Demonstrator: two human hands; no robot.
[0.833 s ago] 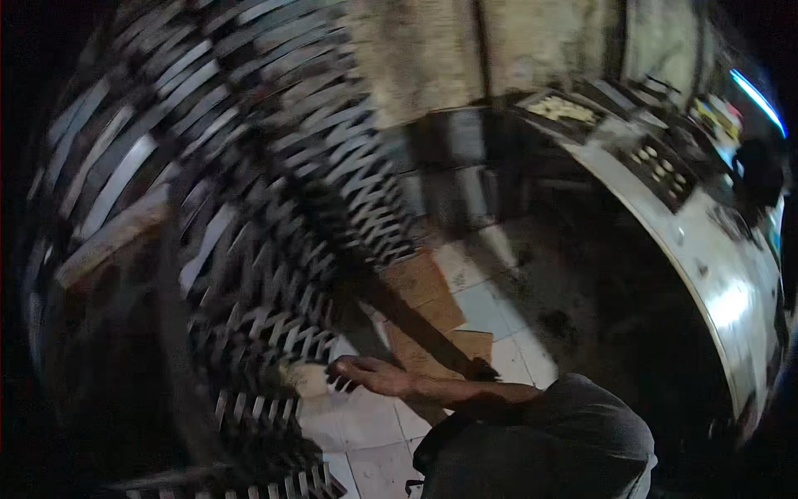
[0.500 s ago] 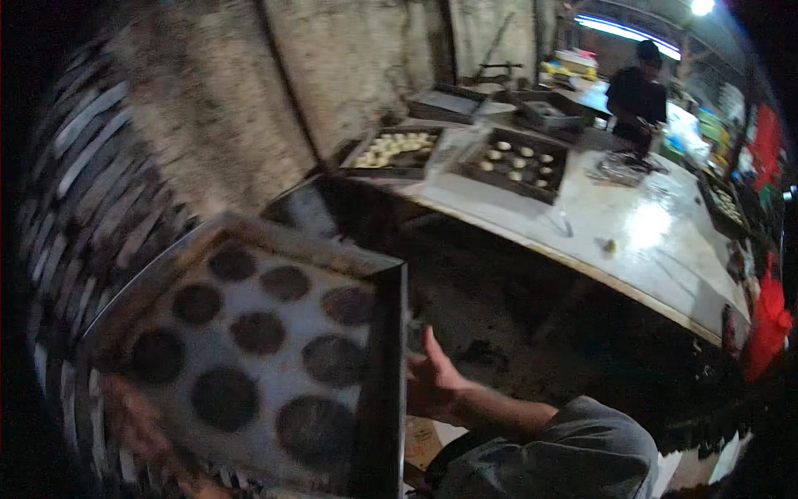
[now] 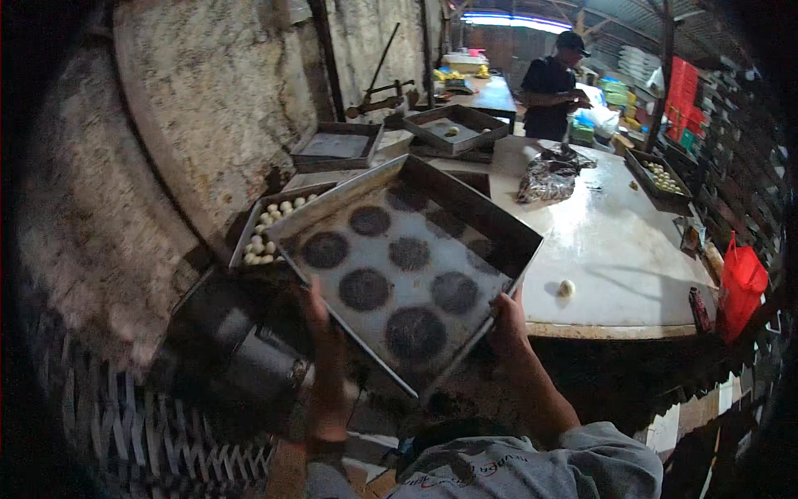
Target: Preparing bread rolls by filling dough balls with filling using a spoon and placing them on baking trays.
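A square metal baking tray [image 3: 409, 283] with raised sides and several dark round marks on its base is held up in front of me, tilted, one corner toward me. Its left side is gripped by my left hand [image 3: 319, 326], partly blurred. On the opposite side my right hand [image 3: 507, 320] has its thumb over the rim and its fingers hidden beneath. The tray holds nothing. Behind it lies the near part of the white worktable [image 3: 615, 258], and it partly covers another tray [image 3: 245, 237] filled with pale dough balls [image 3: 264, 226].
More trays [image 3: 337, 145] [image 3: 457, 129] stand by the wall, another [image 3: 657, 175] at the table's right. A lone dough ball [image 3: 566, 289] and a crumpled plastic bag [image 3: 553, 173] lie on the worktable. A red bag [image 3: 742, 279] hangs at right. A co-worker [image 3: 553, 91] stands beyond.
The tray, in both hands, has swung from the left toward the worktable and turned cornerwise. My right hand now grips its side. The view has shifted, and the co-worker appears farther left in it.
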